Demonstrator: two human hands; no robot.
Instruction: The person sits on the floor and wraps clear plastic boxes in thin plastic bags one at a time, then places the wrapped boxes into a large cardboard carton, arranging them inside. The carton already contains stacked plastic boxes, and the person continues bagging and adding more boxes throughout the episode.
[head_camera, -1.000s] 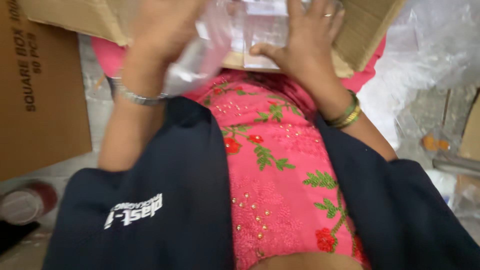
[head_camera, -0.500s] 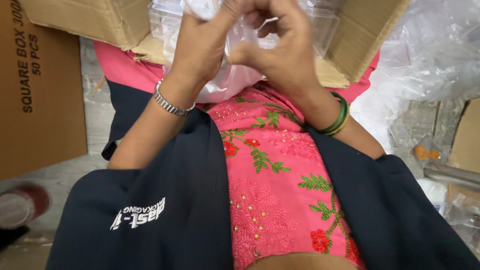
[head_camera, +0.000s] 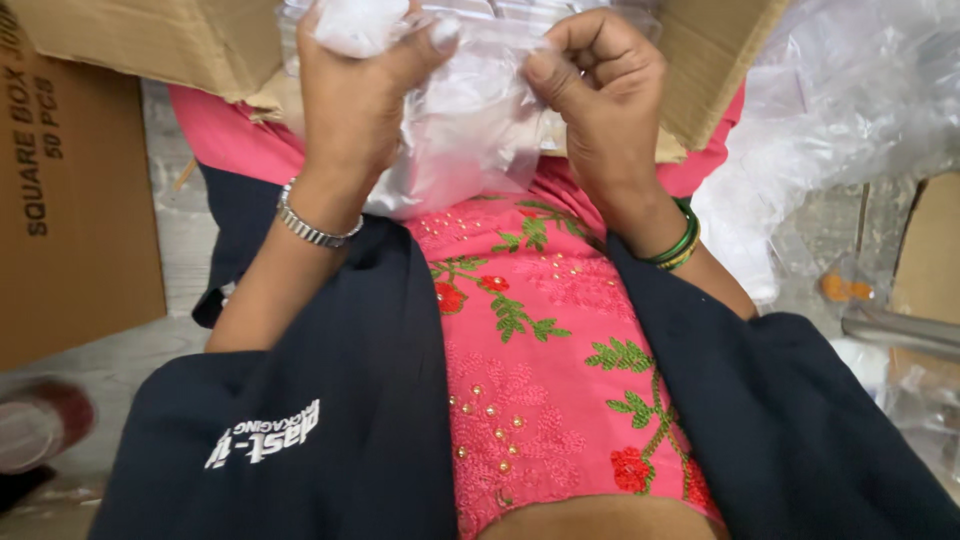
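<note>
Both hands have drawn a little apart since half a second ago, when they were bunched together over the plastic, and more of the bag now shows between them.

Well off to the left of my left hand stands a closed brown carton (head_camera: 70, 200), and low down near it lies a blurred red-capped container (head_camera: 40, 425). My left hand (head_camera: 350, 100) (with a metal watch band (head_camera: 315, 225) at the wrist) is closed around a crumpled wad of the clear plastic bag (head_camera: 470, 130), thumb pressed over the top of it. The bag stretches across to my right hand (head_camera: 600, 100), whose fingers are curled in, with thumb and forefinger pinching the bag's upper edge. Green and gold bangles (head_camera: 675, 245) sit at that wrist. Behind both hands is an open cardboard box (head_camera: 170, 45), its flaps reaching out on either side; the bag hangs just in front of it, above my pink embroidered top (head_camera: 540, 380) and dark jacket (head_camera: 300, 430). To the right of my right hand lies a heap of loose clear plastic sheeting (head_camera: 840, 130).
</note>
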